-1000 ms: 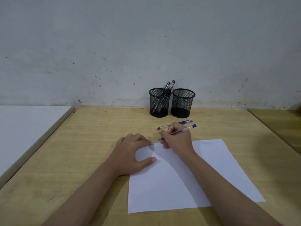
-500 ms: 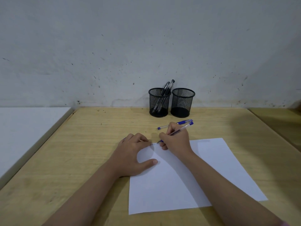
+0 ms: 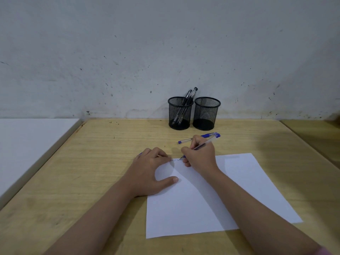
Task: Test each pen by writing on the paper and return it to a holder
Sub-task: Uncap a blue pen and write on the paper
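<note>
A white sheet of paper [image 3: 239, 190] lies on the wooden table [image 3: 92, 172]. My right hand [image 3: 200, 157] grips a blue pen [image 3: 206, 143], its tip touching the paper's top left corner beside small marks. My left hand [image 3: 152, 172] rests flat on the paper's left edge, fingers spread. A bit of something blue shows at its far knuckles. A second blue pen [image 3: 185, 140] lies on the table just behind my right hand. Two black mesh holders stand at the wall: the left holder [image 3: 180, 114] contains black pens [image 3: 190, 95], the right holder [image 3: 207, 114] looks empty.
A white surface [image 3: 27, 144] adjoins the table on the left. Another wooden surface [image 3: 316, 137] lies to the right. A grey speckled wall [image 3: 165, 52] rises directly behind the holders.
My right hand has shifted slightly right along the paper's top edge while the pen tilts more upright. The left hand stays on the paper.
</note>
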Action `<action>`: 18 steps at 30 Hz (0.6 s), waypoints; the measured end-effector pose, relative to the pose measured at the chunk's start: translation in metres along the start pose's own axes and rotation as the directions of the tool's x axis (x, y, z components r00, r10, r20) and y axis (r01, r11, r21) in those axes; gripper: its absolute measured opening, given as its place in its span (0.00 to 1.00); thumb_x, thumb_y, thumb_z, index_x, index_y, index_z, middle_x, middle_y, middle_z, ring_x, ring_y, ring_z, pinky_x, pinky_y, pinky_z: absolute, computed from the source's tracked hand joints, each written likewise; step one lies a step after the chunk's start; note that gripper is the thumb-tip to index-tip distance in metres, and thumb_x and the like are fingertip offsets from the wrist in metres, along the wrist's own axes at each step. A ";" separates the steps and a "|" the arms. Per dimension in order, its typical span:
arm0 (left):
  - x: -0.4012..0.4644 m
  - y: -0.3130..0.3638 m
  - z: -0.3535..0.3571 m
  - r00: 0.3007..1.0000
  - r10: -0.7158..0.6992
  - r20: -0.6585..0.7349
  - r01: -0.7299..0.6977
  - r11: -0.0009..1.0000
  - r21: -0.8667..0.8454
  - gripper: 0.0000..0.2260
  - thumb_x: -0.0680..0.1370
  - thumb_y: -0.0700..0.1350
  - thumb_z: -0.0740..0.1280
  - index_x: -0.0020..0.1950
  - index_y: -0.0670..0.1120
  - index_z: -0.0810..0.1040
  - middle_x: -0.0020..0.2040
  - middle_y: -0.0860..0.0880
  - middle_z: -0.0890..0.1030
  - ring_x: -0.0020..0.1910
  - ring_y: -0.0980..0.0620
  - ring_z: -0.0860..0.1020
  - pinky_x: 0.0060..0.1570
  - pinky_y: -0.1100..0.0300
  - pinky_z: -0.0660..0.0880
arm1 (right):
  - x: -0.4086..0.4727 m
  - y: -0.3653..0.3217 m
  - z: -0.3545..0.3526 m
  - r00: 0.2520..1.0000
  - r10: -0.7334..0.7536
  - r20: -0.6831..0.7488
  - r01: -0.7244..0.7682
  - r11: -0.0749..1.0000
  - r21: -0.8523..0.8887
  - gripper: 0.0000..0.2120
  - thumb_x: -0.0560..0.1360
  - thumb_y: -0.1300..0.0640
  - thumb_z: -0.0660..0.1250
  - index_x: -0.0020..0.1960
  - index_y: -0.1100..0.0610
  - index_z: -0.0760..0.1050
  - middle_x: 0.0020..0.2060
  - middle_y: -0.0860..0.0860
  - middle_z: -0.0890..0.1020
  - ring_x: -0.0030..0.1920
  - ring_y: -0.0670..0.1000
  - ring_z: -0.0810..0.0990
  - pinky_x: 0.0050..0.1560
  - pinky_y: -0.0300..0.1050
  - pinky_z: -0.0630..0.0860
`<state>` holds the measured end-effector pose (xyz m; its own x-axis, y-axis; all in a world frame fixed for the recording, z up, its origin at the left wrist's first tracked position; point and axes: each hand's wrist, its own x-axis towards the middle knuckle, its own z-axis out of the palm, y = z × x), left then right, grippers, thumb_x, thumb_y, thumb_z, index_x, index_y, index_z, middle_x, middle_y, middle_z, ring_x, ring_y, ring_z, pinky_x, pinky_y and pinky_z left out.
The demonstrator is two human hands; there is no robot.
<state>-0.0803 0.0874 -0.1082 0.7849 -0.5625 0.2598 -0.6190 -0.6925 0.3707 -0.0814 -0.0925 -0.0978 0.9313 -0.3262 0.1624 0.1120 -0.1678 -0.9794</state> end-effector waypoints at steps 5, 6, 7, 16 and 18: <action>-0.001 -0.001 0.001 1.000 0.001 -0.003 -0.001 1.000 -0.009 0.30 0.66 0.71 0.60 0.62 0.56 0.73 0.56 0.61 0.71 0.54 0.59 0.67 0.58 0.52 0.68 | 0.001 0.001 0.000 1.000 0.004 -0.015 -0.004 1.000 0.000 0.15 0.66 0.72 0.65 0.31 0.59 0.62 0.21 0.55 0.68 0.20 0.52 0.74 0.22 0.40 0.70; -0.001 -0.001 0.001 1.000 -0.002 -0.003 0.002 1.000 -0.013 0.29 0.66 0.71 0.60 0.62 0.57 0.73 0.56 0.61 0.70 0.55 0.59 0.67 0.58 0.52 0.68 | 0.001 0.001 0.001 1.000 0.005 -0.026 -0.005 1.000 0.006 0.15 0.66 0.72 0.65 0.30 0.59 0.62 0.20 0.54 0.67 0.20 0.52 0.74 0.22 0.40 0.70; -0.001 -0.001 0.001 1.000 -0.003 -0.002 0.003 1.000 -0.014 0.29 0.66 0.71 0.60 0.62 0.57 0.73 0.56 0.62 0.70 0.55 0.60 0.67 0.59 0.52 0.68 | 0.002 0.002 0.001 1.000 0.004 -0.031 -0.004 1.000 0.008 0.15 0.66 0.72 0.64 0.30 0.59 0.62 0.20 0.54 0.67 0.20 0.52 0.74 0.22 0.40 0.70; 0.000 -0.001 0.001 1.000 0.000 -0.005 0.000 1.000 -0.013 0.30 0.66 0.70 0.60 0.62 0.56 0.73 0.56 0.61 0.71 0.55 0.59 0.67 0.58 0.52 0.68 | 0.002 0.003 0.000 0.999 -0.009 -0.040 0.009 1.000 0.000 0.15 0.67 0.72 0.65 0.30 0.59 0.62 0.22 0.55 0.68 0.19 0.51 0.75 0.23 0.42 0.71; 0.000 -0.001 0.001 1.000 0.001 -0.004 -0.001 1.000 -0.012 0.30 0.66 0.70 0.60 0.62 0.56 0.73 0.56 0.61 0.71 0.55 0.58 0.67 0.58 0.52 0.68 | 0.002 0.004 0.000 0.999 -0.019 -0.046 0.019 1.000 -0.005 0.15 0.66 0.72 0.64 0.30 0.58 0.61 0.22 0.55 0.67 0.19 0.52 0.74 0.23 0.42 0.70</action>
<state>-0.0794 0.0875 -0.1094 0.7844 -0.5615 0.2634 -0.6194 -0.6864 0.3812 -0.0789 -0.0935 -0.1010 0.9119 -0.3656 0.1866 0.1279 -0.1788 -0.9755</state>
